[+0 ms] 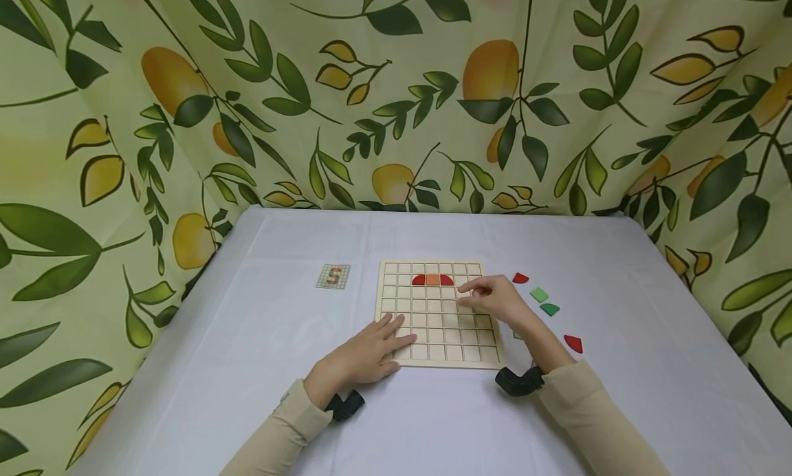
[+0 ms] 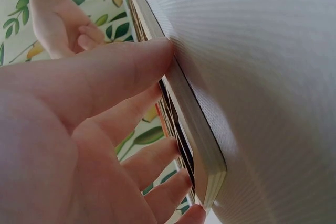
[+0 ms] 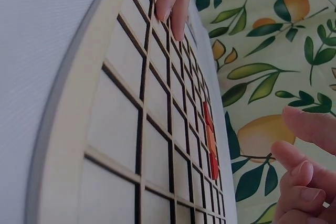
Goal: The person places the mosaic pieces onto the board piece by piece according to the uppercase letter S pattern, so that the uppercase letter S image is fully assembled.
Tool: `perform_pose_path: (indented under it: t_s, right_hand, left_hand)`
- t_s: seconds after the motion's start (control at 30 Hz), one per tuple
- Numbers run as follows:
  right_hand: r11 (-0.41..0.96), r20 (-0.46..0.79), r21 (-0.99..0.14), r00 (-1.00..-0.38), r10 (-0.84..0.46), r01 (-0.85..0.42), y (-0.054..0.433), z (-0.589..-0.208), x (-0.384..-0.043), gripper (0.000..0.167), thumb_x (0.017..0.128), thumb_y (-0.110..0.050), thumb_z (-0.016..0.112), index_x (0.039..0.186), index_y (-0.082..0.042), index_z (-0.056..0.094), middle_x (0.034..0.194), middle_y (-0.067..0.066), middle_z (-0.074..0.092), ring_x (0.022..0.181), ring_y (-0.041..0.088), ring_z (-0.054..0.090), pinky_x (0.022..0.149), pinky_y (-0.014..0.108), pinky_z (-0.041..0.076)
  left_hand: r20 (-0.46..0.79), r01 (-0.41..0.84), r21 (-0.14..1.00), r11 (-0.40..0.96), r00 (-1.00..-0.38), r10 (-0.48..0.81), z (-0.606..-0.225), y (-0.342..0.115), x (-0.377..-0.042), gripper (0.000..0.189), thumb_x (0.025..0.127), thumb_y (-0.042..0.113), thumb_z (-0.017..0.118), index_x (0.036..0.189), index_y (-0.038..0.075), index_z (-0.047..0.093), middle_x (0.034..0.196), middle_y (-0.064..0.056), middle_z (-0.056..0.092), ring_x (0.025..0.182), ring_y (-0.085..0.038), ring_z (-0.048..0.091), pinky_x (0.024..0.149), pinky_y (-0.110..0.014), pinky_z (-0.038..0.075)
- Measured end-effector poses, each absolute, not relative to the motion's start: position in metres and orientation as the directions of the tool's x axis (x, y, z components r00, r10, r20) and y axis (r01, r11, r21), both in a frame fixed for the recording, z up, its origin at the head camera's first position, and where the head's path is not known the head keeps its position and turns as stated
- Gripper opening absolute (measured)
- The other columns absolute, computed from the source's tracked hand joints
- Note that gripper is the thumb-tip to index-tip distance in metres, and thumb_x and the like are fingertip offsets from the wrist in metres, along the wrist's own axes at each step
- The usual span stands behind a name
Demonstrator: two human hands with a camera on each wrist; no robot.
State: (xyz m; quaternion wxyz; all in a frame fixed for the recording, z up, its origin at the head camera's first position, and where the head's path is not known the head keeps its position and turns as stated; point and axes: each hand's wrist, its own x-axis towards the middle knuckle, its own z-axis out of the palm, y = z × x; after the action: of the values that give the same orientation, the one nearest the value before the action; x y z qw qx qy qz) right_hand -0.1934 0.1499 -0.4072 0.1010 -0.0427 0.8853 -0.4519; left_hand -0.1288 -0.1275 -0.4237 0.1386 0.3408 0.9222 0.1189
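A wooden grid board (image 1: 436, 335) lies on the table. Near its far edge, an orange square (image 1: 432, 280) sits between two red curved-edge pieces (image 1: 419, 280) in one row. My left hand (image 1: 365, 352) rests on the board's near left corner, fingers spread over the cells. In the left wrist view its thumb (image 2: 131, 59) touches the board's side edge. Over the right part of the board hovers my right hand (image 1: 495, 298). Its thumb and index finger stand apart with nothing visible between them, and the other fingers are loosely bent, as the right wrist view shows.
Right of the board lie loose pieces: a red one (image 1: 520, 278), a light green square (image 1: 540, 295), a dark green one (image 1: 549, 309) and another red one (image 1: 573, 343). A light green piece (image 1: 517, 336) is partly hidden by the right arm. A pattern card (image 1: 333, 276) lies left.
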Motion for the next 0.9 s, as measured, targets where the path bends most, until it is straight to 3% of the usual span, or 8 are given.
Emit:
perform_pose_path:
  t_s: [0.9]
  right_hand:
    - [0.6,-0.17,-0.799,-0.972,-0.16,0.041,0.189,-0.411,-0.171,0.037,0.082,-0.021,0.075,0.11,0.003,0.069,0.07,-0.002,0.046,0.069,0.011,0.042,0.054,0.02,0.034]
  left_hand:
    - [-0.173,0.594,0.318,0.739,-0.73,0.661,-0.423,-0.128,-0.128,0.05,0.097,0.026,0.054,0.146,0.019,0.044,0.16,-0.015,0.026,0.151,-0.036,0.02,0.123,-0.049,0.025]
